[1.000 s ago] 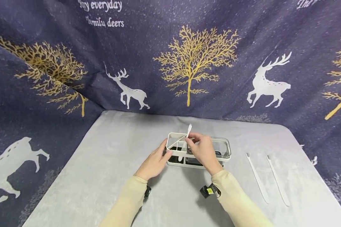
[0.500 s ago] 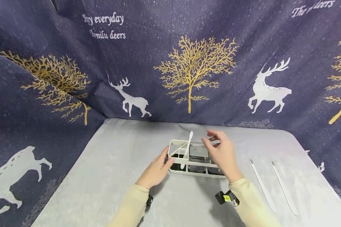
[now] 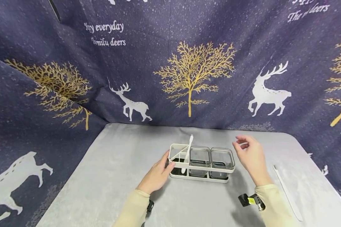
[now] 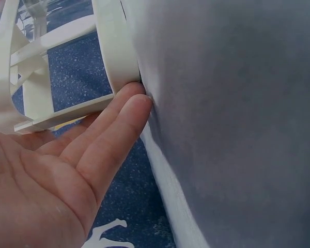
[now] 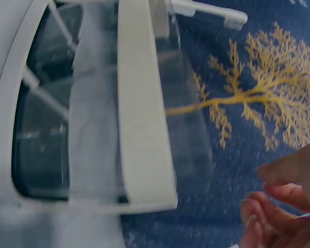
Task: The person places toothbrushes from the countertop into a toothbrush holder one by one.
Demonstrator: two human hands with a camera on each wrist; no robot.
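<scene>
A cream toothbrush holder (image 3: 201,167) stands mid-table with two clear cups (image 3: 222,157) in its right side. One white toothbrush (image 3: 188,149) leans in the divided left section, head up. My left hand (image 3: 156,176) rests against the holder's left end, thumb at the front rail. In the left wrist view, its fingers (image 4: 111,132) lie nearly straight along the end frame. My right hand (image 3: 251,157) is in the air right of the holder, fingers loosely bent and holding nothing. Another white toothbrush (image 3: 287,192) lies on the table right of that hand; a second loose one is hidden behind the arm.
The grey-white cloth (image 3: 125,151) covers the tabletop. Behind it hangs a dark blue curtain (image 3: 159,78) printed with deer and golden trees. A dark camera strap (image 3: 251,201) sits on the right wrist.
My right hand has let go of the toothbrush, which now leans in the holder, and moved right past the cups. The left hand stays at the holder. The head view has tilted upward.
</scene>
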